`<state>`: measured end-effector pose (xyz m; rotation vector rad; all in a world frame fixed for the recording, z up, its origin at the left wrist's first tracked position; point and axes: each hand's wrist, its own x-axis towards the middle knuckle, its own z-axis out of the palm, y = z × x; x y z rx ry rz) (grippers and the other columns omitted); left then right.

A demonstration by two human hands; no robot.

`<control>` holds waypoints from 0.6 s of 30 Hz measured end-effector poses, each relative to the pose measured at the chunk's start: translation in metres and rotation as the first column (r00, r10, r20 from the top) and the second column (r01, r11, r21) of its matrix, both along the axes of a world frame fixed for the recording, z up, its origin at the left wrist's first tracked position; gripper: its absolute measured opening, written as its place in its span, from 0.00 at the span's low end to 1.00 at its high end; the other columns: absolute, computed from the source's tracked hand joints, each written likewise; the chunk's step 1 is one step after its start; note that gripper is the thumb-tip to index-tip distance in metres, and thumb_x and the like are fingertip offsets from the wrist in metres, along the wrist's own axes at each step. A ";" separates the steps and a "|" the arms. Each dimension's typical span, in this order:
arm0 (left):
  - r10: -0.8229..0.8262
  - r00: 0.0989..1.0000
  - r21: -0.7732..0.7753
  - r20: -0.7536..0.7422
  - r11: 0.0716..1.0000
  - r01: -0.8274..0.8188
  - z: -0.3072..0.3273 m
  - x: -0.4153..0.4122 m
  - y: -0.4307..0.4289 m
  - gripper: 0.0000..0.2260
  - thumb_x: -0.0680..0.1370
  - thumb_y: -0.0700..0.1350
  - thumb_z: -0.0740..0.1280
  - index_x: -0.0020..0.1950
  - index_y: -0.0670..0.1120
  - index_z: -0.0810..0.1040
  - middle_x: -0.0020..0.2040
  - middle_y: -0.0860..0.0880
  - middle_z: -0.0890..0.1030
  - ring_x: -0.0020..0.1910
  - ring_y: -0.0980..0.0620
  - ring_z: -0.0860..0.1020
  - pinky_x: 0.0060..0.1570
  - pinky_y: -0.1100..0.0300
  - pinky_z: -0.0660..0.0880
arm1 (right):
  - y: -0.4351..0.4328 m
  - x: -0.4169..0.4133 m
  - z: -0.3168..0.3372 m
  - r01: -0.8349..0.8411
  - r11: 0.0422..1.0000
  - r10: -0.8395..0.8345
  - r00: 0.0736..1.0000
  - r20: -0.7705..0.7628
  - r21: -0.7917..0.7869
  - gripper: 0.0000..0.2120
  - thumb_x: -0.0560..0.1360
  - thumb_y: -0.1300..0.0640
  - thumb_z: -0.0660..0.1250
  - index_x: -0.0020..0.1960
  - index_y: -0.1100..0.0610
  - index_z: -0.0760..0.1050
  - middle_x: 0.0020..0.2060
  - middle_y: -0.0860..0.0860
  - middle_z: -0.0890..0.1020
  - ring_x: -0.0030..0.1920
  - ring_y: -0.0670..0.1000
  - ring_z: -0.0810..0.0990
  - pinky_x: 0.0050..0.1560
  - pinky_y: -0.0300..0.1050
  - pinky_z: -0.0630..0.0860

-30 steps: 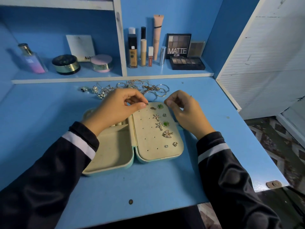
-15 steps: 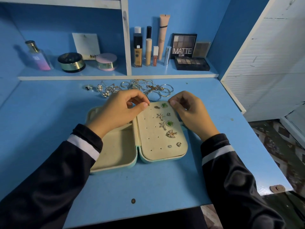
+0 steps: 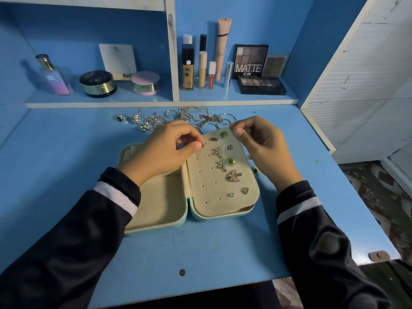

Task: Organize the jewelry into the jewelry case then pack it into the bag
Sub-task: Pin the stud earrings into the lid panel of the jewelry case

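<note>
An open teal jewelry case point(image 3: 156, 210) with cream lining lies on the blue desk. Its right-hand earring panel point(image 3: 207, 197) carries several studs: starfish, green stones, a dragonfly, small hearts. My left hand point(image 3: 162, 150) hovers over the panel's top left corner, thumb and forefinger pinched on a tiny earring at one of the holes. My right hand point(image 3: 260, 146) pinches the panel's top right corner. A heap of loose silver and gold chains and rings point(image 3: 178, 119) lies on the desk just behind the case. No bag is in view.
Behind the desk a low shelf holds a perfume bottle point(image 3: 52, 75), two round jars point(image 3: 98, 83), foundation tubes point(image 3: 200, 65) and eyeshadow palettes point(image 3: 260, 84). A white slatted panel point(image 3: 356, 85) borders the right. The desk's edge drops off at the right and front.
Both hands stayed at the panel's top edge. My left thumb and forefinger have closed tighter on the small earring and lowered it toward a hole. The camera shifted slightly.
</note>
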<state>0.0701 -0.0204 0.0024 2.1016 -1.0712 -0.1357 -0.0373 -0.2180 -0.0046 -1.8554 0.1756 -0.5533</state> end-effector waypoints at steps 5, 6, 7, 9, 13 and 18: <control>0.001 1.000 0.011 0.013 1.000 -0.001 0.000 0.000 -0.002 0.04 0.77 0.42 0.70 0.48 0.50 0.82 0.47 0.56 0.80 0.46 0.59 0.77 0.45 0.75 0.68 | 0.001 0.000 0.001 -0.006 1.000 0.006 1.000 0.004 0.013 0.02 0.78 0.63 0.66 0.48 0.61 0.77 0.48 0.58 0.83 0.47 0.49 0.80 0.52 0.46 0.77; 0.002 1.000 0.013 0.013 1.000 -0.002 0.000 0.000 -0.002 0.04 0.77 0.42 0.70 0.48 0.50 0.83 0.47 0.55 0.80 0.46 0.59 0.77 0.44 0.76 0.68 | 0.001 0.000 0.001 -0.008 1.000 0.008 1.000 0.005 0.015 0.02 0.78 0.63 0.66 0.48 0.60 0.77 0.48 0.59 0.83 0.47 0.50 0.79 0.52 0.47 0.77; 0.004 1.000 0.010 0.011 1.000 -0.004 0.000 0.000 -0.002 0.04 0.77 0.42 0.70 0.48 0.49 0.83 0.47 0.55 0.80 0.46 0.59 0.77 0.44 0.76 0.67 | 0.001 0.000 0.001 -0.008 1.000 0.008 1.000 0.005 0.015 0.02 0.78 0.63 0.66 0.47 0.59 0.77 0.48 0.59 0.83 0.47 0.51 0.79 0.52 0.48 0.77; 0.007 1.000 -0.003 0.004 1.000 -0.007 0.000 0.001 -0.002 0.04 0.77 0.41 0.70 0.48 0.49 0.83 0.46 0.55 0.80 0.45 0.59 0.77 0.43 0.76 0.67 | 0.001 0.000 0.001 -0.009 1.000 0.009 1.000 0.003 0.014 0.02 0.78 0.63 0.66 0.47 0.59 0.77 0.48 0.59 0.83 0.47 0.50 0.79 0.52 0.48 0.77; 0.012 1.000 -0.029 -0.016 1.000 -0.012 0.000 0.001 -0.003 0.04 0.77 0.41 0.70 0.47 0.51 0.83 0.46 0.55 0.80 0.45 0.60 0.76 0.43 0.74 0.69 | 0.002 -0.001 0.003 -0.013 1.000 0.013 1.000 0.010 0.023 0.02 0.78 0.63 0.66 0.48 0.61 0.77 0.48 0.58 0.83 0.46 0.47 0.79 0.51 0.44 0.76; 0.029 0.999 -0.063 -0.039 0.998 -0.031 -0.002 0.002 -0.004 0.04 0.76 0.42 0.71 0.47 0.52 0.83 0.45 0.55 0.80 0.44 0.59 0.77 0.43 0.74 0.69 | 0.001 -0.001 0.002 -0.010 0.999 0.009 1.000 0.008 0.034 0.03 0.78 0.62 0.66 0.49 0.63 0.77 0.49 0.60 0.83 0.47 0.52 0.79 0.53 0.52 0.77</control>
